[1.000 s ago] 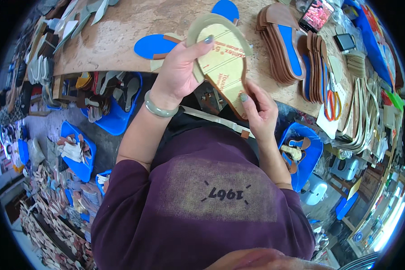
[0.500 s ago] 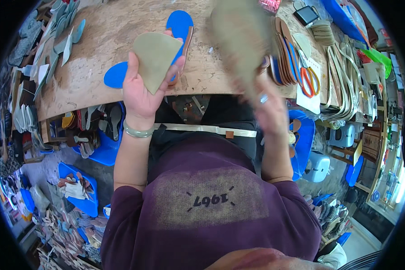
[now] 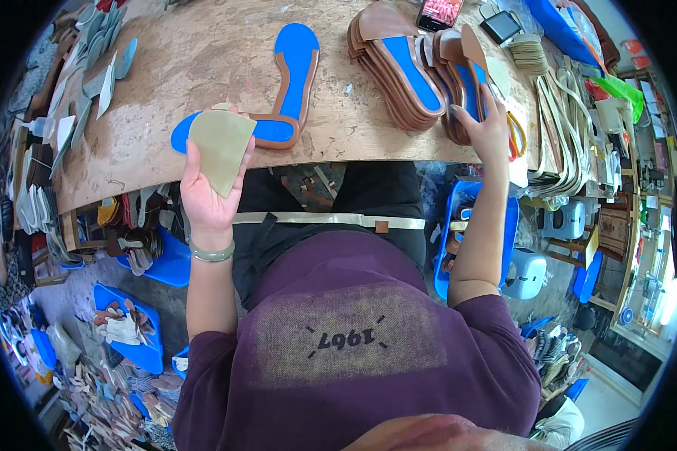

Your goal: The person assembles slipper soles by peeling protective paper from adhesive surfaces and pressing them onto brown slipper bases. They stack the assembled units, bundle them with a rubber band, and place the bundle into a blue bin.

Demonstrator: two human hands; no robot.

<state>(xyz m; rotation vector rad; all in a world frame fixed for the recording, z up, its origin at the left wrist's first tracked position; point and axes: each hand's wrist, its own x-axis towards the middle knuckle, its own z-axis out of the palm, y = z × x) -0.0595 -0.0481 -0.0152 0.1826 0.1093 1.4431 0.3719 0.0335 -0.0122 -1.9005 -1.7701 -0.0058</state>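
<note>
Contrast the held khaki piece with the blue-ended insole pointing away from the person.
The khaki piece is plain; the insole is blue, edged brown. The khaki piece is a short wedge; the insole is longer. The left hand holds the khaki piece; the insole lies on the table. Both look thin.

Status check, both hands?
Left hand holds beige fan-shaped piece. Right hand at stacked brown-edged blue insoles. Orange-yellow scissor handles beside it.

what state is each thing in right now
Left hand: palm up, holding tan piece
Right hand: at small stack, grip unclear
Big stack: piled
Loose insoles: flat, one partly covered
Phone: screen lit
Scissors: mostly hidden, open or shut unclear
Lower-left bin: holding pieces
</note>
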